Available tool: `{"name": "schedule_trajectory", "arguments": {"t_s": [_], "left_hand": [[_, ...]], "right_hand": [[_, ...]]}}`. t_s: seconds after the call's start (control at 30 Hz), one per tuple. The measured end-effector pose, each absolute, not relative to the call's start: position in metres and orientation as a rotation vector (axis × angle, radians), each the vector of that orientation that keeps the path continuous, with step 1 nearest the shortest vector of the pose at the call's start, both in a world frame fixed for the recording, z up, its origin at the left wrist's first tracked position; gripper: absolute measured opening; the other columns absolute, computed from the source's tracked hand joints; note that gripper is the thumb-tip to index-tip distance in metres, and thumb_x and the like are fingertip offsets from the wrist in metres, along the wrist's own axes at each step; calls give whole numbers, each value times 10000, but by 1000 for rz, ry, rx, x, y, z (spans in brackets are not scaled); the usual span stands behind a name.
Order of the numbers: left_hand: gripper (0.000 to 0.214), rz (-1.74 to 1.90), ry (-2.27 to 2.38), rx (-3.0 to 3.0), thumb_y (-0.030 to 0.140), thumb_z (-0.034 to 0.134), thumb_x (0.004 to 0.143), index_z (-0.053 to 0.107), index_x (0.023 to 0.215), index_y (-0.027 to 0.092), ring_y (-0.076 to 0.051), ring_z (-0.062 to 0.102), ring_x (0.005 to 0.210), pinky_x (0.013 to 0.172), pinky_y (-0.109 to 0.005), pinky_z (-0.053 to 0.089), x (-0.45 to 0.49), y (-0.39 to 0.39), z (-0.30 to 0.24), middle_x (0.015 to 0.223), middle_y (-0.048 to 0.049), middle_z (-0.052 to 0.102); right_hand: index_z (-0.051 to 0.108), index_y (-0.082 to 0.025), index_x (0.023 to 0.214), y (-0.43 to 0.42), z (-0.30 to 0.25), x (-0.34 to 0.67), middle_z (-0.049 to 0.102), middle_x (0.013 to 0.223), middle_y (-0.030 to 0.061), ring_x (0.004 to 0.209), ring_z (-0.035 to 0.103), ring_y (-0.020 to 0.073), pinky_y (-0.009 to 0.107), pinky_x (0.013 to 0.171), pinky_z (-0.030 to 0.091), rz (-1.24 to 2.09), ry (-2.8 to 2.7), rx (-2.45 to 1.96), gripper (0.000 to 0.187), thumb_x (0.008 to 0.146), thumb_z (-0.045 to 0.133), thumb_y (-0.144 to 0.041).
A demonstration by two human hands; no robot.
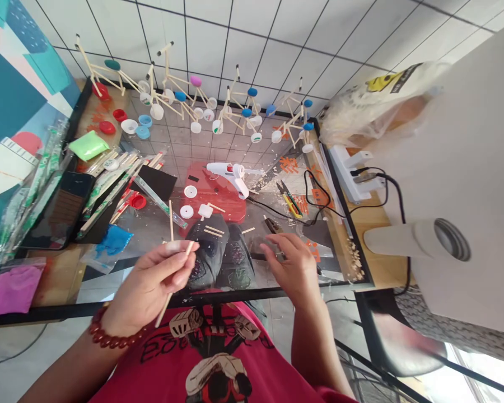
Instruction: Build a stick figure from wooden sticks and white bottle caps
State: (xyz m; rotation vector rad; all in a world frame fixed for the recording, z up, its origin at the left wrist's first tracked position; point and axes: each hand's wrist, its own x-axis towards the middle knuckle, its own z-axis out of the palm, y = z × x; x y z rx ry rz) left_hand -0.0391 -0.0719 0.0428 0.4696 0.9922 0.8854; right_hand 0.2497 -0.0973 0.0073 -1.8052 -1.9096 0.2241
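— Item one, left hand (151, 285)?
— Closed in a pinch. Thumb and fingertips gripped one wooden stick (163, 307) near its upper end; the stick slanted down past the palm toward the wrist, which bore a bead bracelet (109, 338).

— Item two, right hand (292, 266)?
— Palm down, fingers loosely spread, tips resting on the glass table (235, 295). It held nothing. A small dark tool (273, 225) lay just beyond the fingertips; contact could not be told.

— Between the hands?
— Two short sticks (214, 229), side by side, slightly beyond both.

— Beyond the left hand?
— An upright thin stick (171, 219) just past its fingertips; whether held, I could not tell. Two white caps (188, 201) farther on. A phone (63, 210) lay well out to the left.

— Beyond the right hand?
— A yellow-handled cutter (293, 206), near; a power strip (348, 168), farther out to the right, with a black cable plugged in.

— Farthest from both?
— A white glue gun (231, 172) on a red surface, and behind it a row of stick-and-cap models (201, 106) along the table's far edge.
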Motion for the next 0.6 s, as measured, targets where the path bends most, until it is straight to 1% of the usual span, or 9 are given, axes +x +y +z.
{"name": "schedule_trajectory", "arguments": {"t_s": [0.1,0.17,0.23,0.33,0.4,0.47,0.53,0.6], "left_hand": [[281,831,939,205,167,866,654,793,916,99,-33,504,551,450,-112,383,-19,-71,39,757,-58,653],[275,834,931,155,168,869,657,787,906,86,-35,518,558,439,-108,383,-15,-70,35,764,-60,651],[253,833,923,157,208,863,681,782,896,102,-32,499,512,393,-106,340,-17,-70,32,725,-39,633],[219,911,924,201,257,834,730,779,909,144,-9,409,422,358,-101,293,-31,-68,34,620,11,572],[198,1046,941,237,242,817,743,781,913,147,1,378,415,370,-95,316,-45,-65,39,598,22,550],[192,1170,983,265,205,806,736,782,908,124,-4,425,465,413,-94,380,-60,-60,45,657,-2,587],[200,1235,1015,288,162,802,711,783,902,105,-19,479,519,442,-99,417,-71,-57,49,724,-32,626],[210,1226,1005,309,154,806,702,785,906,110,-26,492,523,436,-103,417,-75,-57,51,733,-34,631]], "right_hand": [[595,-215,973,-113,1,276,651,973,107,905,608,272,401,796,486,89,-1856,-2041,338,897,601,-544],[569,-221,944,-127,-4,295,629,1027,129,949,594,297,424,809,481,74,-1873,-2134,421,871,576,-636],[573,-221,944,-139,-10,309,621,1061,138,967,584,307,444,830,473,44,-1887,-2184,455,876,535,-670],[608,-224,915,-150,-15,320,624,1005,125,901,575,298,447,801,465,-25,-1911,-2250,455,903,489,-663],[632,-226,879,-152,-16,323,617,1014,130,879,571,290,435,773,465,4,-1985,-2235,443,929,453,-627],[637,-223,841,-151,-16,324,614,1019,138,861,573,283,415,736,466,84,-2019,-2210,430,940,435,-589],[606,-222,778,-152,-14,324,620,881,116,760,566,257,373,651,448,217,-1888,-2247,408,932,448,-564],[578,-224,758,-155,-9,319,586,696,65,610,526,212,327,547,403,483,-1595,-2210,393,938,451,-550]]}}
